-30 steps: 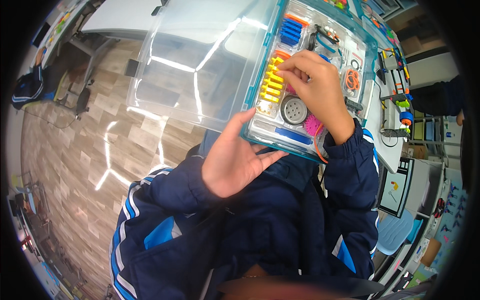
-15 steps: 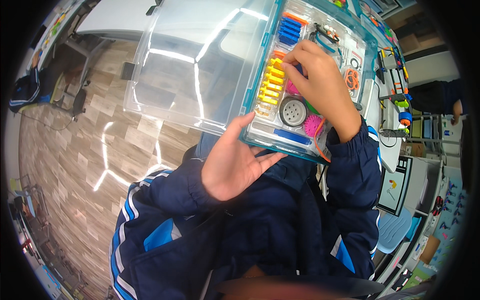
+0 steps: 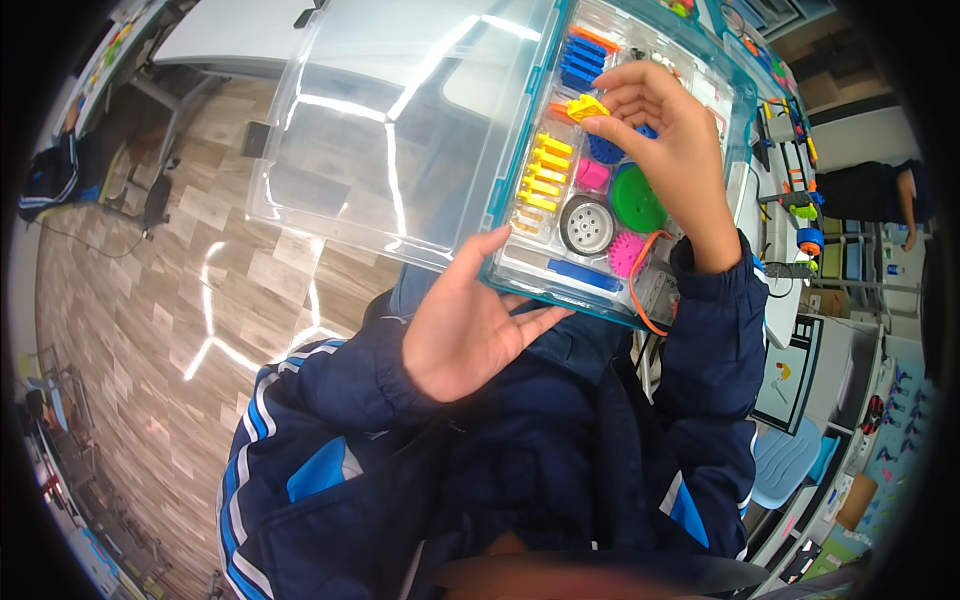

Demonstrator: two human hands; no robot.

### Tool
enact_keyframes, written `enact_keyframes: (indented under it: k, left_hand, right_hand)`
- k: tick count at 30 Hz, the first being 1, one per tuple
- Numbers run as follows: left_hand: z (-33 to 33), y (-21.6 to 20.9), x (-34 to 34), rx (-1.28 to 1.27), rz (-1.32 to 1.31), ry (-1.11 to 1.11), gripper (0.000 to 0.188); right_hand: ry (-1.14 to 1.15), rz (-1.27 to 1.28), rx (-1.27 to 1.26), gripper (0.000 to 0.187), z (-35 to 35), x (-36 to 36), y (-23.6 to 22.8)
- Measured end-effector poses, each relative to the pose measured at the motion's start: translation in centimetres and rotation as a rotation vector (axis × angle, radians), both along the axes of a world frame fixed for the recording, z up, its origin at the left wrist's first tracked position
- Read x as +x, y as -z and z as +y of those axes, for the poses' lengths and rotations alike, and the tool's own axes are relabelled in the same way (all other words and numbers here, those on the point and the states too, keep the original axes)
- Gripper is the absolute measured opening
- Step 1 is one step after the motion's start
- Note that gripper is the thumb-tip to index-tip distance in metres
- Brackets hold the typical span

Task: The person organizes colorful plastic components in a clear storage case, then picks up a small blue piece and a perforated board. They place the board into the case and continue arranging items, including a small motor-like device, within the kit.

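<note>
Between the thumb and fingertips of my right hand [image 3: 668, 135] is a small yellow building block [image 3: 587, 107], lifted above an open parts case [image 3: 500, 178] with a teal rim. My left hand [image 3: 455, 325] holds the near left corner of the case, thumb at its side and fingers reaching under the near edge. Inside, a row of yellow blocks [image 3: 545, 172] lies below a row of blue blocks [image 3: 582, 62]. A grey wheel with a black tyre [image 3: 588, 225], a green disc [image 3: 637, 198] and a pink gear [image 3: 627, 254] fill other compartments. My right hand hides some parts behind it.
The clear lid [image 3: 380, 140] is folded open to the left, over the wood-look floor [image 3: 150, 290]. An orange cord [image 3: 640, 300] hangs over the near right edge of the case. Farther right are a screen [image 3: 787, 375], a blue chair [image 3: 785, 465] and another person [image 3: 875, 190].
My right hand has risen away from the yellow row with one yellow block in its pinch. The green disc has come into sight. My left hand stays at the corner.
</note>
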State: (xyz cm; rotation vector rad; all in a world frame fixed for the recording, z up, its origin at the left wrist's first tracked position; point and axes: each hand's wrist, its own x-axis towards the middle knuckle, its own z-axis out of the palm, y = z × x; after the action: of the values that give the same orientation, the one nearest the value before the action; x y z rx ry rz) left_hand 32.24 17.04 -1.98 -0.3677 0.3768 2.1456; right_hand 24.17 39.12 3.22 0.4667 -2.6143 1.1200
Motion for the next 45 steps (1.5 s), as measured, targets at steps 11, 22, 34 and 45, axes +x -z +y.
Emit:
enact_keyframes:
  k: [11, 22, 34, 45]
  left_hand:
    - [-0.2, -0.2, 0.0, 0.014, -0.020, 0.013, 0.058]
    - [-0.3, 0.8, 0.4, -0.060, 0.047, 0.057, 0.046]
    - [0.3, 3.9, 0.2, -0.170, 0.274, -0.026, 0.050]
    - [-1.5, 3.5, -2.5, -0.237, 0.436, -0.107, 0.061]
  right_hand:
    - [0.003, 0.234, 0.318, 0.012, -2.1, 1.2, 0.4]
    - [0.052, 0.275, 0.278, 0.014, -2.1, 1.9, -0.5]
    - [0.315, -0.080, -0.089, 0.024, 2.9, 15.8, -3.9]
    - [0.454, -0.096, -0.377, 0.018, 6.9, 19.7, -1.0]
